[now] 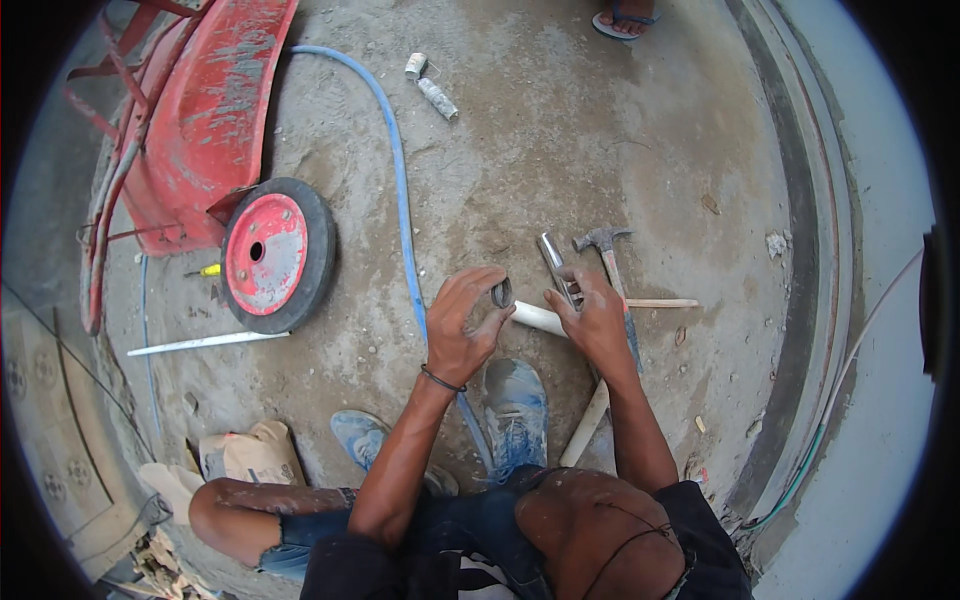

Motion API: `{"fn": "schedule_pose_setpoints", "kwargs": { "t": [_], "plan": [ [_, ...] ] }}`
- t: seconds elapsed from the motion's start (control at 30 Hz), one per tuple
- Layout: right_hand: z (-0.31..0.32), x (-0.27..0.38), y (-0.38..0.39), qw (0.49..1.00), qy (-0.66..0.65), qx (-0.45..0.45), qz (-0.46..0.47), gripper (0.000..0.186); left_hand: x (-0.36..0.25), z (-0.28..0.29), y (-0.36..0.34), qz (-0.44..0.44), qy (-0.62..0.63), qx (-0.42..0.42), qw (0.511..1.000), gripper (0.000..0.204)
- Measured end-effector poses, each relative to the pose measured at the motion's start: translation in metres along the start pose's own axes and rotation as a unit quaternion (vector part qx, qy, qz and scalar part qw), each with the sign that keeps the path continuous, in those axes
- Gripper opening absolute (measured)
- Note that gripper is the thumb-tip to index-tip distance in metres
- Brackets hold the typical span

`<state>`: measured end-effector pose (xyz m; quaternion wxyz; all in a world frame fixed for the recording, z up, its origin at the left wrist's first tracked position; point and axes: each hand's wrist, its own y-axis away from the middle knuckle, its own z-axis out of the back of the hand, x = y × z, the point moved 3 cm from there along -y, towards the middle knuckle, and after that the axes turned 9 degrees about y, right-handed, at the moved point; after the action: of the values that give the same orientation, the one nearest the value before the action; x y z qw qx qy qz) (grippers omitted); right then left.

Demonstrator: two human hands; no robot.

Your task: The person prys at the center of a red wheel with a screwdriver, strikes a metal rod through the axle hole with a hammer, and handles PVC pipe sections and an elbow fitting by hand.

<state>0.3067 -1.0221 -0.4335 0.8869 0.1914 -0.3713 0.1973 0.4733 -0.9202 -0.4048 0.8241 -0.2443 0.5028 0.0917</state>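
Note:
My left hand (463,318) is closed around a dark, ring-shaped roll of tape (502,293), held between thumb and fingers. Just right of its thumb is the end of a short white pipe (540,318). The other end of that pipe runs behind my right hand (594,318), whose lower fingers appear curled around it. Thumb and forefinger of this hand point up and to the left, slightly apart. Beyond them on the ground lie a shiny metal tool (552,254), partly hidden by the fingers, and a claw hammer (607,255).
A wooden stick (662,303) crosses the hammer. Another white pipe (587,425) lies beside my right forearm. A blue hose (400,180) curves past my left hand. At left are a red wheelbarrow (205,120), its wheel (325,250), and a thin white pipe (205,344). A sandalled foot (632,18) stands far off.

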Motion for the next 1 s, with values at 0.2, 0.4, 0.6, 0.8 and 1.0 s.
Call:
{"fn": "schedule_pose_setpoints", "kwargs": {
  "t": [0.2, 0.4, 0.6, 0.8, 1.0],
  "plan": [
    [0.043, -0.095, -0.015, 0.935, 0.334, -0.108, -0.053, 0.043, 0.085, -0.014, -0.005, 0.039, -0.035, 0.026, 0.998, 0.045],
    [0.040, -0.101, -0.013, 0.950, 0.297, -0.070, -0.066, 0.041, 0.115, -0.026, -0.015, -0.011, -0.073, 0.049, 0.996, 0.046],
    [0.003, -0.051, -0.004, 0.982, 0.168, -0.016, 0.086, 0.029, 0.129, -0.002, -0.033, 0.080, -0.079, 0.005, 0.994, 0.045],
    [-0.096, 0.010, 0.006, 0.973, 0.112, 0.171, 0.110, 0.041, 0.131, 0.035, -0.025, 0.122, -0.054, -0.021, 0.991, 0.045],
    [-0.164, 0.007, 0.010, 0.975, 0.122, 0.166, 0.083, 0.038, 0.130, 0.022, -0.012, 0.134, -0.002, -0.013, 0.991, 0.048]
  ]
}}
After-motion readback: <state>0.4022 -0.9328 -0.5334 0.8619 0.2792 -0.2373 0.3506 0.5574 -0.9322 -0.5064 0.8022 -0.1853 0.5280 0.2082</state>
